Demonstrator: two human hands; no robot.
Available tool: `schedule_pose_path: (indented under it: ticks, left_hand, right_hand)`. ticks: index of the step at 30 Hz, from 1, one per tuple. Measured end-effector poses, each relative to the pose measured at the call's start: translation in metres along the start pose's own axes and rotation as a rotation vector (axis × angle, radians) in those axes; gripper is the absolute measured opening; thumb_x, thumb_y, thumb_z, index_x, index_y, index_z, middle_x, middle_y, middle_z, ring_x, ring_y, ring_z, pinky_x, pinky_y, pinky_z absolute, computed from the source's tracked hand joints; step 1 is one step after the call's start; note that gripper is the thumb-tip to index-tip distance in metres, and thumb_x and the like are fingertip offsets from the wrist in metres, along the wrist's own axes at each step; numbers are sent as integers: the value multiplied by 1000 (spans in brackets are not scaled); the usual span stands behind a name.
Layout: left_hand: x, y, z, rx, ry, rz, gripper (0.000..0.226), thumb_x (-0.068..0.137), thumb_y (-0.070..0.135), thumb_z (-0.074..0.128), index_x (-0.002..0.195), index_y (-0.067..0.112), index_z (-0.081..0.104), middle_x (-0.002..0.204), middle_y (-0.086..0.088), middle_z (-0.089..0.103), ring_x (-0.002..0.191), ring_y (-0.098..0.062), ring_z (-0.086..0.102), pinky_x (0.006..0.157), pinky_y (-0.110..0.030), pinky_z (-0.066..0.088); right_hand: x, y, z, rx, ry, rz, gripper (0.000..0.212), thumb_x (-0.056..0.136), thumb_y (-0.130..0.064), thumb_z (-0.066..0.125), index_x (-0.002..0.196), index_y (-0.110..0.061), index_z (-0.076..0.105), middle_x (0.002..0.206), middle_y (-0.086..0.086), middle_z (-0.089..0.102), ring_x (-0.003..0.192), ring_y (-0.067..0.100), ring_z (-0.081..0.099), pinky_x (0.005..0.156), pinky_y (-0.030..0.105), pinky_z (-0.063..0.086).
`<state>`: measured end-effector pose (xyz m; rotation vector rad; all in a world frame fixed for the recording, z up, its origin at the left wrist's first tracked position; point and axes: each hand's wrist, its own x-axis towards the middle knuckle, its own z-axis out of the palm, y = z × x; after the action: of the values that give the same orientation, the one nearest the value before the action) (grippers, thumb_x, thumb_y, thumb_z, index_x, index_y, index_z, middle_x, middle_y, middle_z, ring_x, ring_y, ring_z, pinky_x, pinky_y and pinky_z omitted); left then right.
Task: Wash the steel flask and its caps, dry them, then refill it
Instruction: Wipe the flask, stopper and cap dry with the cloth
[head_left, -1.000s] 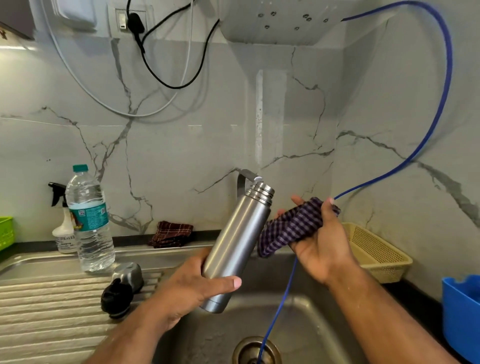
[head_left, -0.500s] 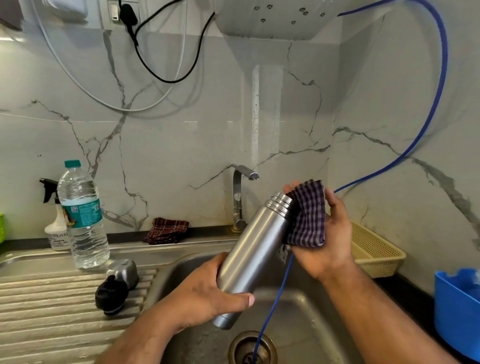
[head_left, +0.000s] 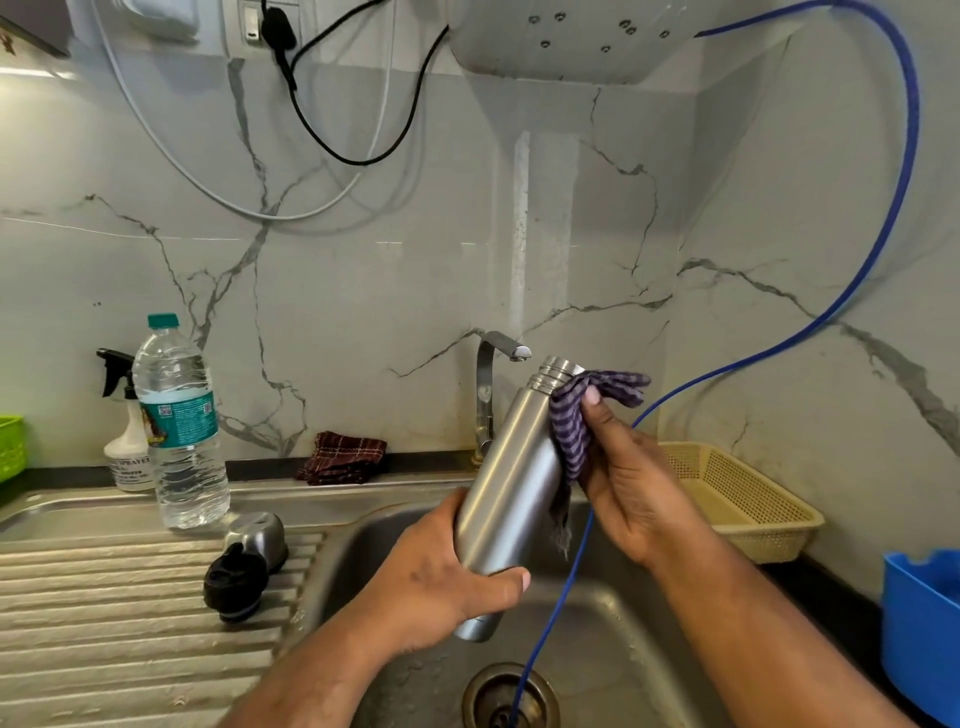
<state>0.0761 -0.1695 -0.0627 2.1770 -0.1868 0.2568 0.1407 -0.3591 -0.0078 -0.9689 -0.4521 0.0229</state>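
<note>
The steel flask (head_left: 511, 483) is uncapped and tilted over the sink, its threaded neck pointing up and to the right. My left hand (head_left: 441, 582) grips its lower body. My right hand (head_left: 628, 483) presses a purple checked cloth (head_left: 576, 421) against the flask's upper right side, just below the neck. On the ribbed drainboard to the left lie the black inner cap (head_left: 235, 581) and, touching it behind, the steel outer cap (head_left: 258, 535). A full plastic water bottle (head_left: 179, 421) stands behind them.
A blue hose (head_left: 883, 244) loops down from above into the sink drain (head_left: 511, 696). The tap (head_left: 493, 379) stands behind the flask. Also around are a dark red cloth (head_left: 343, 457), a beige basket (head_left: 737, 499), a blue tub (head_left: 919, 629) and a spray bottle (head_left: 124, 441).
My right hand has slid the cloth from over the flask's neck down onto its upper side. The flask has stayed tilted in my left hand.
</note>
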Motion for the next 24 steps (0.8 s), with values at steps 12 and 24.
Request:
schedule_pose_path:
  ticks: [12,24]
  left_hand:
    - [0,0,2,245,103,-44,83,68,52,87,133,34,41,104,10,58,79,-13,68,54,-24,61]
    - [-11,10,-15,-215,-499,-159,69,73,37,88,130,33,50,120,0,69,111,-14,68,98,-30,57]
  right_hand:
    - [-1,2,-8,-531,241,289,76,85,-77,48,129,-17,63,117,4,74,108,23,69,93,41,57]
    - [-6,-3,-3,-20,47,309,37,79,-26,80,103,0,70,99,21,76,86,31,76,79,40,63]
